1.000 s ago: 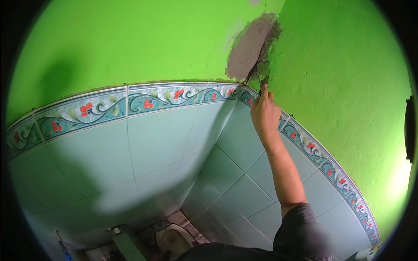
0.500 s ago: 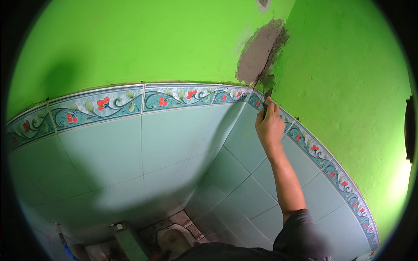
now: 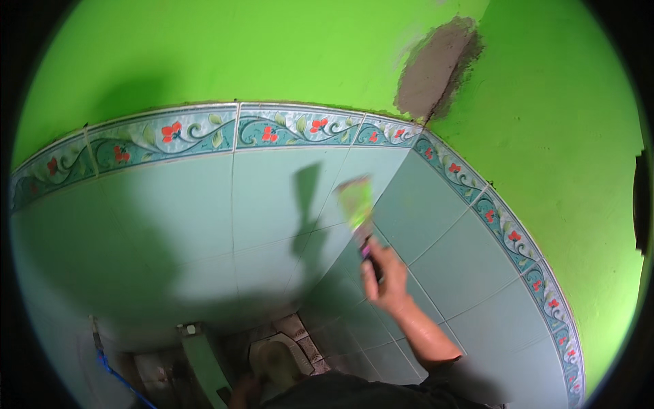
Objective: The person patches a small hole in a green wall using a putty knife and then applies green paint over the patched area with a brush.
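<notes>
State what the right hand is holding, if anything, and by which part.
The right hand is holding a putty knife by its dark handle, with the wide blade sticking out beyond the fingers.

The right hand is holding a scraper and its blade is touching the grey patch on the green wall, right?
Not quite: the blade isn't touching the grey patch. In the head view, the right hand holds the scraper with its blade lower down, in front of the pale tiles. The patch is on the green wall, as you said.
</notes>
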